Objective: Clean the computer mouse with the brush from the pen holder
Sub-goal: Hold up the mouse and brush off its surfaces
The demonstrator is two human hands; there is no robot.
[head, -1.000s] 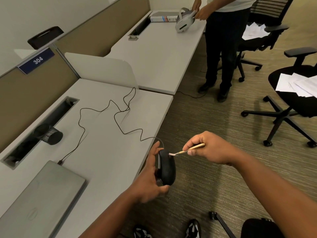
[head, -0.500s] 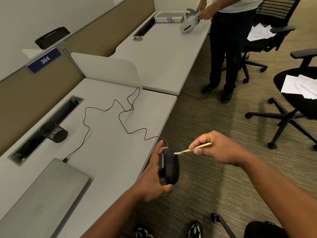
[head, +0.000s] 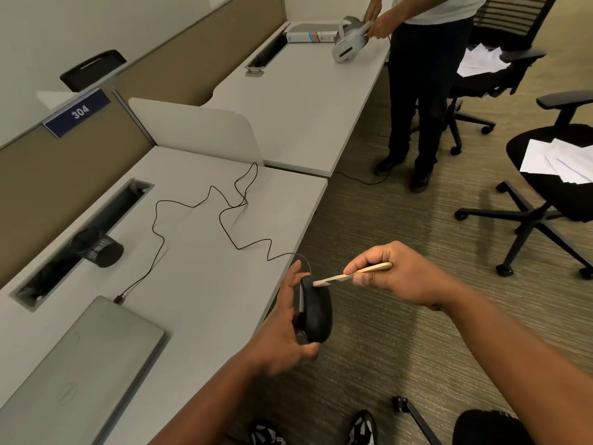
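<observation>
My left hand (head: 282,329) grips a black wired computer mouse (head: 316,311) on its side, just off the desk's front edge. My right hand (head: 394,274) pinches a small wooden-handled brush (head: 353,276) whose pale bristles touch the mouse's upper end. The mouse cable (head: 224,213) loops back across the grey desk (head: 199,284) to a closed laptop (head: 83,364). A black mesh pen holder (head: 99,248) lies on its side by the cable slot at the desk's left.
A person (head: 423,91) stands at the far desk holding a white headset (head: 349,40). Two black office chairs (head: 545,187) with papers stand on the carpet to the right. A white divider (head: 192,130) separates the desks. My shoes and a chair base show at the bottom.
The view has shifted slightly. Both hands keep the same hold, and the brush tip stays against the mouse's upper end with only a small shift.
</observation>
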